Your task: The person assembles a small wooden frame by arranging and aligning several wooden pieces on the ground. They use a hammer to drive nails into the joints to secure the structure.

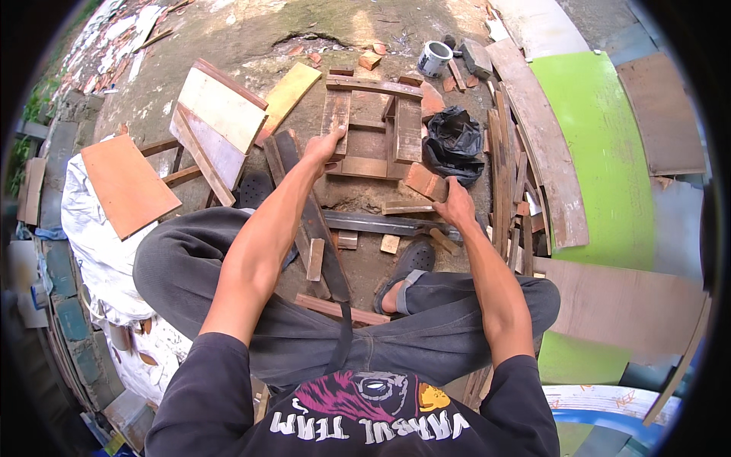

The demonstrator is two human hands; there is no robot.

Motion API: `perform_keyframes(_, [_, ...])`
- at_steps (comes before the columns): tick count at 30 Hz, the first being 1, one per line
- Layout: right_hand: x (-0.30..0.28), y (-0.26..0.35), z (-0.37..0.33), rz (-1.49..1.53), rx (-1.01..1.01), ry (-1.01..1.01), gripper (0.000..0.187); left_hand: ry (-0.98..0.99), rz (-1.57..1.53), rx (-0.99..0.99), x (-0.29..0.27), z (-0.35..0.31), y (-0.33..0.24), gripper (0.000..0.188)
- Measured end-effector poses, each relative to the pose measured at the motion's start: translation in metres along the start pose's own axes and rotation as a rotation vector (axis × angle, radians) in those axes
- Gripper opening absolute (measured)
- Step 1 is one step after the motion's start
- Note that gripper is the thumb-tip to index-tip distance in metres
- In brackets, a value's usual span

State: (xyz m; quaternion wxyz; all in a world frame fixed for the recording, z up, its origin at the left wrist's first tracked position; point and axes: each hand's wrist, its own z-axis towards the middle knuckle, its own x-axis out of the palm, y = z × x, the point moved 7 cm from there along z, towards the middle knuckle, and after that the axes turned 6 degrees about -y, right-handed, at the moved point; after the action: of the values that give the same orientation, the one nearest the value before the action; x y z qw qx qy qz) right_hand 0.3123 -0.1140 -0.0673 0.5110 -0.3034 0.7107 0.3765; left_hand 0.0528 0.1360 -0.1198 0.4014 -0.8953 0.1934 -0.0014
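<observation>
A small frame of old wooden slats [367, 166] stands on the ground in front of me, with a bar across its far end. My left hand [326, 146] is closed round its left board near the near corner. In my right hand [455, 201] is a reddish block [426, 183], like a piece of brick or wood, held beside the frame's near right corner. Just below that hand lies a short wooden offcut [407, 206]. A dark metal bar [373, 222] runs crosswise between the frame and my legs.
A black plastic bag [454, 137] sits right of the frame, with a paint can [435, 59] beyond it. Stacked wood strips [500, 167] and a green panel [594, 145] line the right. Leaning boards [221, 114] and an orange-brown board [129, 184] are at left.
</observation>
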Motion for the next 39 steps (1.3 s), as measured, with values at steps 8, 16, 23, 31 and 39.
perform_keyframes(8, [-0.11,-0.045,-0.016,0.041,0.088,-0.044,0.068,0.037,-0.034,0.107,0.011,-0.025,0.035,0.064])
perform_keyframes(16, [-0.141,-0.037,-0.025,0.683,0.072,-0.436,0.073,0.019,0.081,0.069,-0.014,-0.026,0.039,0.07])
perform_keyframes(23, [-0.108,-0.03,0.002,0.495,0.1,-0.312,0.069,-0.298,0.387,0.319,-0.021,-0.032,0.018,0.092])
perform_keyframes(31, [-0.103,-0.036,-0.002,0.537,0.129,-0.648,0.065,-0.252,0.56,0.335,-0.017,-0.026,0.004,0.097])
perform_keyframes(39, [-0.088,-0.094,-0.011,0.721,0.409,-0.79,0.068,-0.46,0.535,0.427,-0.015,-0.051,0.001,0.086])
